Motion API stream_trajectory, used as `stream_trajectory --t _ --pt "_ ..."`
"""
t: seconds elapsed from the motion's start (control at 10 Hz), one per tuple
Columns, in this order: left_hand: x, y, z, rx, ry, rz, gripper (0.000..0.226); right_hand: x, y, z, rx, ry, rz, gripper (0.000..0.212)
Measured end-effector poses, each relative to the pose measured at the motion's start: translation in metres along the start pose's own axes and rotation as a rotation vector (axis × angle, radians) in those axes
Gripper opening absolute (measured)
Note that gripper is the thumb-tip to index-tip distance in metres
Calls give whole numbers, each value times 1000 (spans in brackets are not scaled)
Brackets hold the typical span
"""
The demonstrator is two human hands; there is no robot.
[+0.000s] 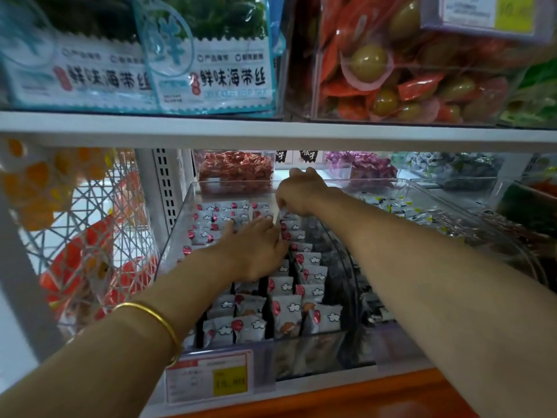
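Observation:
A clear plastic bin (176, 227) on the lower shelf holds rows of small white snack packets (283, 309) with red and cloud prints. My left hand (256, 248), with a gold bangle on its wrist, reaches into the bin, fingers fairly straight and resting on the packets near the middle. My right hand (301, 191) hovers just above and behind it. Its fingers are curled and pinch one white packet (276, 217) by the edge, over the back rows. The right half of the bin is dark and mostly bare.
The upper shelf edge (271, 128) runs close above my hands, carrying seaweed bags (211, 76) and a bin of red packs (391, 70). A wire basket (90, 221) hangs at left. Bins of red candy (235, 167), purple candy (361, 167) and other packets (391, 206) stand behind and to the right. A price tag (211, 378) fronts the shelf.

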State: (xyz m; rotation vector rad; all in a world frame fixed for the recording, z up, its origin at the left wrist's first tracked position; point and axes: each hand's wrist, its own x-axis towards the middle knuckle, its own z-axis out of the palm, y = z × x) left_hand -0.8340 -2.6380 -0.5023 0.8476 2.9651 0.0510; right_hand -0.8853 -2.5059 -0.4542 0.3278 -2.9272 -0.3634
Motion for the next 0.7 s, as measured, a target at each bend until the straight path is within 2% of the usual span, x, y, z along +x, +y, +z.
stream_trajectory --t 0.1,0.2,0.4,0.6,0.7 --pt "-2 -1 1 -19 7 4 54 -1 -2 7 -75 -48 15 30" --pt "-5 -1 2 -32 40 8 52 -2 -2 8 -66 -9 13 32" --pt "-15 -3 2 14 29 -26 58 -4 0 5 30 69 12 38" --pt "-18 1 5 36 13 -67 58 -9 0 3 63 74 25 42" --pt "-21 2 2 -2 64 -77 58 -17 3 -3 156 126 62 43"
